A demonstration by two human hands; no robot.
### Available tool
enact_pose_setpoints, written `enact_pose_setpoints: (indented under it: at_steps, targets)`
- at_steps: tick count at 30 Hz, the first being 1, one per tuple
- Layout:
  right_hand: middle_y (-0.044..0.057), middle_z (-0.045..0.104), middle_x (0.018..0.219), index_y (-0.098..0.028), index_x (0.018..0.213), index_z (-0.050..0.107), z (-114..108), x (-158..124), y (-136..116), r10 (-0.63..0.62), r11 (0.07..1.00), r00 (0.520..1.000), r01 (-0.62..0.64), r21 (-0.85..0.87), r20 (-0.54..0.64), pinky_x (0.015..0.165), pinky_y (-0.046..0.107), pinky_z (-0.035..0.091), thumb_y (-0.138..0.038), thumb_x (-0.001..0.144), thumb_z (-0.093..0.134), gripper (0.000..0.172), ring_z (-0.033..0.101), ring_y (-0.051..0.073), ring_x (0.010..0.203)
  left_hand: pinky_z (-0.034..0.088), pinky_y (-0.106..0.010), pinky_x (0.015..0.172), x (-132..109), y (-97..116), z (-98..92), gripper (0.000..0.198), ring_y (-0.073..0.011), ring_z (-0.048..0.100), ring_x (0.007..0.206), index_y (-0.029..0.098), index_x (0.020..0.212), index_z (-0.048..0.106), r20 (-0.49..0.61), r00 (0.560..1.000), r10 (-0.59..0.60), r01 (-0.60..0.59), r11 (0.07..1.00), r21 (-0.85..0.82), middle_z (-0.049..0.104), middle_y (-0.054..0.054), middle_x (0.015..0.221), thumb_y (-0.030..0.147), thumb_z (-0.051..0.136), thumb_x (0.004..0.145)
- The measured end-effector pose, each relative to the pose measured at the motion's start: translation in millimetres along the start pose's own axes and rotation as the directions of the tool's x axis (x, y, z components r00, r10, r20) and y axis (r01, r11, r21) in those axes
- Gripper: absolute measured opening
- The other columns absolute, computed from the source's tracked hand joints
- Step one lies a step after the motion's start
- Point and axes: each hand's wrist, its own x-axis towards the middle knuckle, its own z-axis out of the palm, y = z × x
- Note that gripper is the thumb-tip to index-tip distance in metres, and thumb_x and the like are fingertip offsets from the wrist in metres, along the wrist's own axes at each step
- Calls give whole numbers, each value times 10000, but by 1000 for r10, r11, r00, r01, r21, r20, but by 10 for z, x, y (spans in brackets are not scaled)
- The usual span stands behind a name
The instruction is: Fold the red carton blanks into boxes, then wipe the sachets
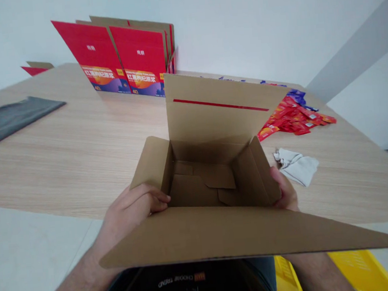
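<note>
Pale table (79, 141), open carton (204, 189) between both hands (134, 205) (287, 192)

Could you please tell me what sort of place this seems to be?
Probably a packing area: the left hand and right hand hold an open cardboard box, printed red cartons stand on the table, and red packets lie heaped there too.

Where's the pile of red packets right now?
In the head view, the red packets lie on the right side of the table, right of the open box and just beyond the white cloth.
</note>
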Motion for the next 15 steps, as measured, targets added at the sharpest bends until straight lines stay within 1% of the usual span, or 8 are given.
enact_pose_setpoints:
  at_steps: [2,3,5,7,9,11,13,15]
  targets:
    - [51,298,1713,-392,1663,111,-40,10,-54,-16,999,999,17,27,-29,1196,602,428,-503,867,725,1011,317,376,1560,560,-313,765,22,-7,-3,43,-179,706,897,249,948,633,-10,1000,-3,3,1000,-14,732,-17,964,220,600,945]
    - [61,307,1708,-380,1662,149,-54,15,-75,-26,999,999,27,37,-40,1194,600,432,-510,874,722,983,341,372,1550,566,-319,765,35,-5,-7,61,-184,706,898,250,961,633,-16,1000,-2,2,1000,-13,732,-22,970,211,614,919]
    - [83,330,1696,-357,1665,167,-56,32,-106,-37,998,998,40,57,-58,1186,609,439,-519,893,703,954,384,367,1528,573,-322,774,55,2,-15,137,-187,705,901,254,982,634,-24,1000,0,-1,1000,-1,727,-25,981,172,620,874]
    - [90,360,1683,-347,1672,153,-18,60,-126,-18,999,998,20,35,-64,1188,609,439,-524,917,672,934,395,361,1523,575,-318,793,65,-1,-20,178,-181,700,917,257,987,635,-29,1000,-12,12,1000,9,715,-24,999,139,614,855]
    - [81,363,1686,-332,1677,159,41,94,-139,15,1000,998,-17,-20,-65,1210,599,416,-524,946,625,888,360,361,1543,573,-316,815,68,-16,-23,172,-179,691,950,255,987,637,-48,998,-36,37,999,16,699,-29,1030,137,604,865]
    - [81,331,1703,-299,1677,186,95,125,-152,30,997,998,-34,-65,-62,1231,595,384,-496,985,563,813,328,362,1558,567,-319,841,76,-39,-27,153,-179,683,974,251,972,640,-82,996,-47,50,998,42,689,-30,1038,135,595,883]
    - [104,309,1711,-261,1671,216,129,153,-168,11,996,999,-14,-85,-41,1227,607,380,-464,1017,504,743,336,363,1553,562,-316,847,91,-67,-36,137,-175,681,975,247,949,638,-107,993,-40,48,996,74,688,-25,1020,128,591,900]
    - [133,339,1692,-237,1661,243,152,192,-182,1,996,1000,-1,-89,-4,1203,611,408,-450,1034,471,700,370,357,1535,561,-313,841,108,-106,-55,110,-173,683,969,243,938,635,-115,993,-38,50,994,101,691,-22,1004,140,600,920]
